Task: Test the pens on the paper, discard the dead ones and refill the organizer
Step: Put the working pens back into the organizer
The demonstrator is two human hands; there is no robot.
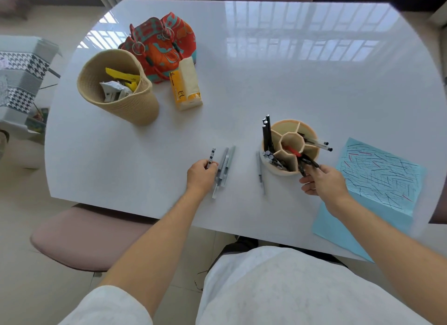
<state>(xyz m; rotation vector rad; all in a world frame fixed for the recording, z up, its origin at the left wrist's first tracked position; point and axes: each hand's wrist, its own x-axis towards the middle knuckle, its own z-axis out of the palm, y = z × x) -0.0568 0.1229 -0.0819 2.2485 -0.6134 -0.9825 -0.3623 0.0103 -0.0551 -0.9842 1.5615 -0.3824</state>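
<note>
Head view was taken over a glossy white worktop (266, 82), and the round beige organizer (291, 147) served as the landmark. Far to the left of the organizer and farther back, a woven basket (116, 92) was seen tilted, with crumpled wrappers and yellow scraps inside. Just beside the basket, on the side nearer the organizer, a red and teal patterned bag (164, 41) and a yellow tissue pack (186, 85) were placed, the pack lying against the bag. Left of the organizer and nearer the person, the left hand (202, 177) was curled around a slim patterned pen (211, 157), whose upper end stuck out above the fingers. A small cluster of grey pens (225, 167) lay against that hand on its organizer side. One more grey pen (260, 173) lay alone on the worktop just left of the organizer. Black pens stood in the organizer's left compartments, and clear pens leaned out over its right rim. At the organizer's near edge, a bundle of black pens (306, 163) was pinched by the right hand (323, 182), their ends in a front compartment. Right of the organizer, a light blue paper (377, 179) covered with scribbled lines lay at the worktop's edge.
</note>
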